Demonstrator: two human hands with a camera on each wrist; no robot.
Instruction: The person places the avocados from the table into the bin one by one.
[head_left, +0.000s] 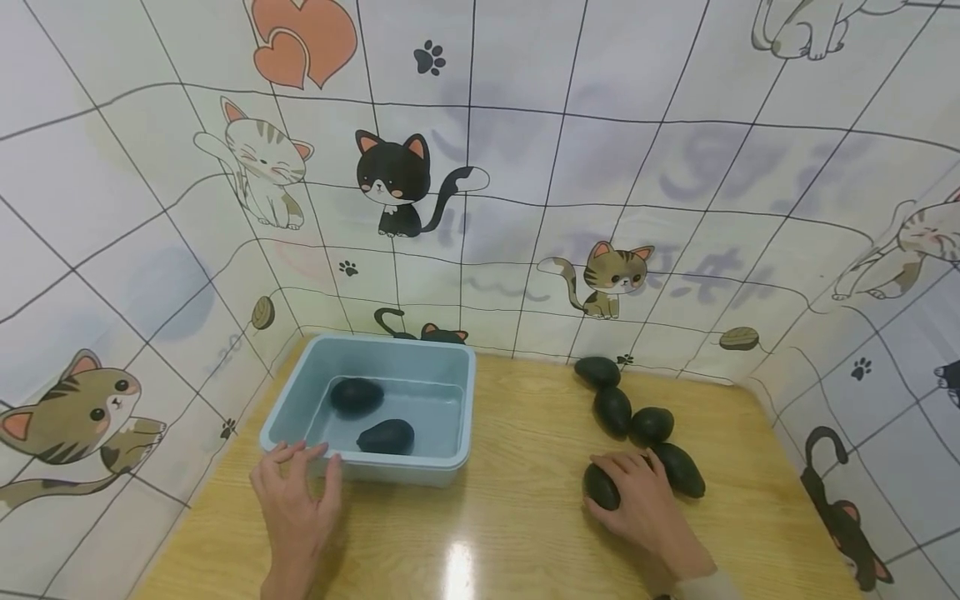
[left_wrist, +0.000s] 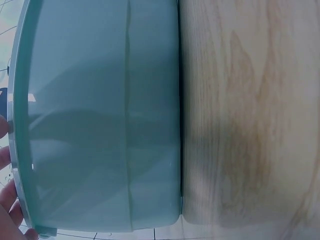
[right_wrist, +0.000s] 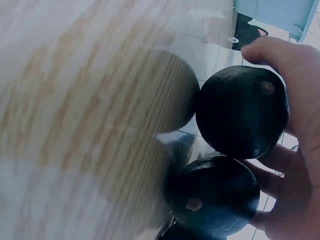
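My right hand (head_left: 636,498) curls over a dark green avocado (head_left: 601,487) on the wooden table, thumb on its near side. In the right wrist view the gripped avocado (right_wrist: 242,112) sits against the palm side, and another avocado (right_wrist: 215,195) lies right beside it under the fingers. At the left, my left hand (head_left: 296,500) rests its fingertips on the near rim of a light blue plastic bin (head_left: 375,472). Inside the bin lie two avocados, one farther back (head_left: 357,396) and one nearer (head_left: 387,437), apart from each other.
Beyond the right hand, more avocados lie in a slanting row: the far one (head_left: 597,372), a second (head_left: 612,412), a third (head_left: 652,426) and the nearest (head_left: 678,469). A cat-patterned sheet (head_left: 510,167) walls the wooden table (head_left: 517,500) at the back and both sides.
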